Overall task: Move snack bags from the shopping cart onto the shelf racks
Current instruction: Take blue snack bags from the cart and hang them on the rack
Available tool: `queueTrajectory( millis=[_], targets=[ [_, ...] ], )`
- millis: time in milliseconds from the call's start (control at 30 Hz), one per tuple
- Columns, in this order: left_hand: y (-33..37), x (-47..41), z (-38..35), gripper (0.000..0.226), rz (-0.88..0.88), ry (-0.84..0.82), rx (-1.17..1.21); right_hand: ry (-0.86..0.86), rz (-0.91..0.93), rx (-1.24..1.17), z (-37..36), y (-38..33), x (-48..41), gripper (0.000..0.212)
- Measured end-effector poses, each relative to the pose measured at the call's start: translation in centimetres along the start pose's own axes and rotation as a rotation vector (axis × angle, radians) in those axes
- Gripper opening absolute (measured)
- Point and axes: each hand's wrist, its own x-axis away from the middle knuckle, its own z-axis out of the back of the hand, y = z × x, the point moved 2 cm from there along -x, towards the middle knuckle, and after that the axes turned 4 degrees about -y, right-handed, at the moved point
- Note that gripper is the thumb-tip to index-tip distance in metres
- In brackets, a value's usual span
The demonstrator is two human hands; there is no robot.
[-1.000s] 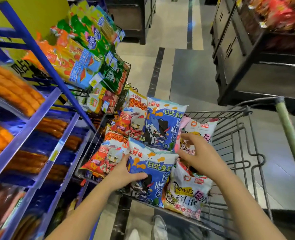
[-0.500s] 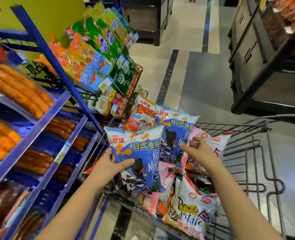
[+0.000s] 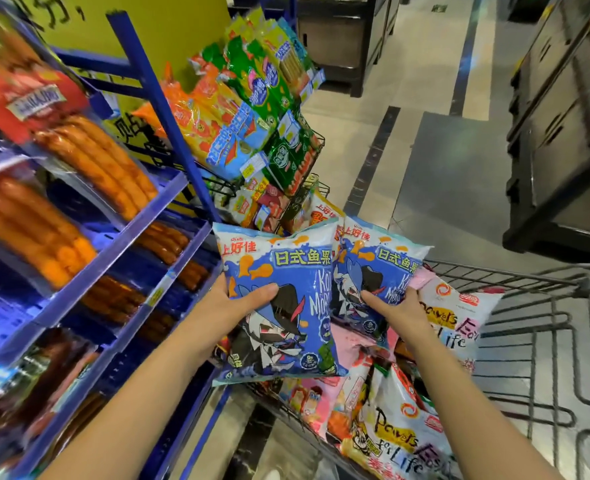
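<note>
The person's left hand [image 3: 233,308] grips a blue snack bag [image 3: 297,271] by its left edge, thumb laid across the printed front and the fingers clamped on it from behind, out of sight. The bag is upright and raised above the near-left corner of the shopping cart [image 3: 542,327], just beside the blue shelf rack [image 3: 127,237]. The right hand [image 3: 404,308] pinches a second blue bag [image 3: 380,268] of the same print near its lower right edge, thumb on the front and the fingers curled round the side. This bag sits partly behind the first and overlaps it, also over the cart. Beneath both bags the cart holds a white bag [image 3: 459,317] with black and yellow lettering, another like it [image 3: 400,441] nearer the camera, and pink bags [image 3: 317,396] between them. The blue rack on the left carries clear packs of sausages [image 3: 89,164] on its sloped tiers. Beyond it a black wire rack [image 3: 307,188] is stacked with green and orange packs [image 3: 245,98]. Grey and beige floor [image 3: 442,168] stretches past the cart.
</note>
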Motion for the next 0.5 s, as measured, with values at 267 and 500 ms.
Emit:
queueTrajectory(
  millis=[267, 500],
  targets=[
    [0.6, 1.6, 2.1, 0.082, -0.070, 0.075, 0.034, 0.044, 0.054, -0.069, -0.8, -1.2, 1.8, 0.069],
    [1.2, 3.0, 4.6, 0.063, -0.136, 0.062, 0.063, -0.017, 0.145, -0.166, -0.9, -4.2, 6.1, 0.053]
  ],
)
